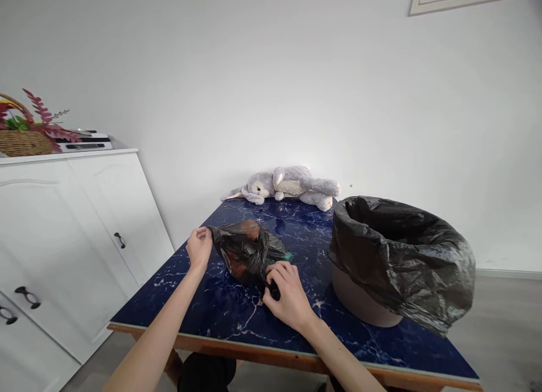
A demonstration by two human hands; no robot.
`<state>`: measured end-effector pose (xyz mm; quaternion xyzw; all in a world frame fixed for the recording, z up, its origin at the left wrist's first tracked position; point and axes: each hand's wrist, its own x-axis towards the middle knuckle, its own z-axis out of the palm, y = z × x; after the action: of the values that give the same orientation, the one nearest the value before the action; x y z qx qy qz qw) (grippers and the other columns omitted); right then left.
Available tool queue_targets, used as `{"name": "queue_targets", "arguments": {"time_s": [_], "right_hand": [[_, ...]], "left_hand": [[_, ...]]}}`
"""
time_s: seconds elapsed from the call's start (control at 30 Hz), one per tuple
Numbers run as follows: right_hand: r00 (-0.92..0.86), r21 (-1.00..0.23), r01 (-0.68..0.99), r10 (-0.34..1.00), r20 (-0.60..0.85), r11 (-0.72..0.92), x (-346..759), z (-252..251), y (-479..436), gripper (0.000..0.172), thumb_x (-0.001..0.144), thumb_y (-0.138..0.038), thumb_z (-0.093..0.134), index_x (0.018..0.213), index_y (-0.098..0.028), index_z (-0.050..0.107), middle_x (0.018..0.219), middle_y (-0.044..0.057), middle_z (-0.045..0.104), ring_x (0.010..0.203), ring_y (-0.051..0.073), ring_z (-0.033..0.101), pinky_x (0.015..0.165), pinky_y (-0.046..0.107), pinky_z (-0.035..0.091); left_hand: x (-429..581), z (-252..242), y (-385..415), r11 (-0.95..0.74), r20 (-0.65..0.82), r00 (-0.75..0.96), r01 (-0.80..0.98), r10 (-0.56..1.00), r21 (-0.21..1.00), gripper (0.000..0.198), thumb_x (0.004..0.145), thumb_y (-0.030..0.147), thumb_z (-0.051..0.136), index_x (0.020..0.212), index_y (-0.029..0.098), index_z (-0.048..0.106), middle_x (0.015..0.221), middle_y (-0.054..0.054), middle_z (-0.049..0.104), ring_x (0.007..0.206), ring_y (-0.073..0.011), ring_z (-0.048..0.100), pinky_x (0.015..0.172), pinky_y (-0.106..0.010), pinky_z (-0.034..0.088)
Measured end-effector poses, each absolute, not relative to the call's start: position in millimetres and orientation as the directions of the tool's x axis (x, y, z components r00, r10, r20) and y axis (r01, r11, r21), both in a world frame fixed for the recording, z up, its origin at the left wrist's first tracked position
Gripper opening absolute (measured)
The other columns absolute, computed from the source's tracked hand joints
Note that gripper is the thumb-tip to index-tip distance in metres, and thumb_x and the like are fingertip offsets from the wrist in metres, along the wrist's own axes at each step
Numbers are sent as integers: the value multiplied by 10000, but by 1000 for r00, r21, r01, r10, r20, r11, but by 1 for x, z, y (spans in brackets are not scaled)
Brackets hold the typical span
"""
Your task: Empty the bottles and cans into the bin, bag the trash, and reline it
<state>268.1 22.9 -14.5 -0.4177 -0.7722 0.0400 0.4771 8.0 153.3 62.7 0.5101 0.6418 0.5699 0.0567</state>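
Observation:
A small black plastic bag (248,251), filled with brownish contents, lies on the blue marbled table (203,307). My left hand (199,247) pinches the bag's left corner, fingers closed on the plastic. My right hand (288,295) grips the bag's near right corner, fingers curled round the plastic. A trace of green shows at the bag's right side.
A tan bin lined with a black bin bag (398,256) stands at the table's right. A grey plush toy (288,186) lies at the far edge by the wall. A white cabinet (63,234) with a wicker basket (23,140) stands to the left.

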Motion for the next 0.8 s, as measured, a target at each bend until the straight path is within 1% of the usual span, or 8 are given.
{"name": "queue_targets", "arguments": {"time_s": [0.13,0.2,0.27,0.37,0.47,0.53,0.63,0.8], "right_hand": [[-338,-444,505,643,688,740,265,-10,2,150,879,-168,588,1006,-241,555,1143,95,681,1195,298,574,984,427,449],[-403,-436,469,626,668,768,265,-8,-11,162,871,-150,582,1002,-245,578,1096,82,690,1202,298,579,994,431,455],[-466,-441,433,614,637,786,265,-5,-25,217,850,-109,572,1004,-254,618,1079,56,712,1207,288,582,1009,429,453],[-545,-473,359,592,594,805,269,0,-42,346,822,-76,582,1071,-291,688,1085,10,750,1200,263,595,1033,414,445],[-584,-491,327,581,567,808,272,5,-51,220,869,-150,639,1000,-297,738,935,1,756,1062,246,635,997,396,457],[-582,-494,362,606,542,790,273,9,-52,143,974,-241,619,901,-270,739,806,4,728,902,216,634,938,372,462],[-548,-474,469,666,506,745,270,15,-46,407,1125,-297,409,872,-227,720,719,5,705,708,164,587,877,343,445],[-587,-405,564,694,417,720,263,21,-30,498,1154,-320,342,872,-207,735,755,16,744,696,155,683,761,275,450]], "left_hand": [[13,63,124,-298,612,-369,628,699,719,326,883,341,580,1174,200,617,1205,-132,717,1118,-270,698,990,-400,555],[21,62,98,-394,739,-279,703,613,593,320,904,299,567,1207,198,589,1268,-149,657,1200,-284,638,1052,-431,517],[28,60,69,-501,811,-71,754,580,425,210,961,246,484,1124,213,610,1169,-124,665,1129,-267,639,1022,-424,515],[33,55,31,-670,678,368,699,636,250,278,999,184,390,933,242,654,934,-67,698,960,-231,655,939,-385,523],[30,49,8,-748,503,613,654,610,110,270,969,172,436,951,248,695,855,-58,714,917,-240,652,942,-408,519],[26,46,3,-769,469,671,638,575,30,269,967,157,444,1005,237,698,847,-52,721,867,-232,646,925,-414,519],[20,38,4,-782,486,696,623,529,-41,253,993,129,425,985,213,663,808,-30,722,778,-202,643,835,-366,522],[13,21,17,-707,456,692,686,559,-174,189,992,161,479,972,212,660,666,18,698,556,-168,638,592,-286,472]]}}
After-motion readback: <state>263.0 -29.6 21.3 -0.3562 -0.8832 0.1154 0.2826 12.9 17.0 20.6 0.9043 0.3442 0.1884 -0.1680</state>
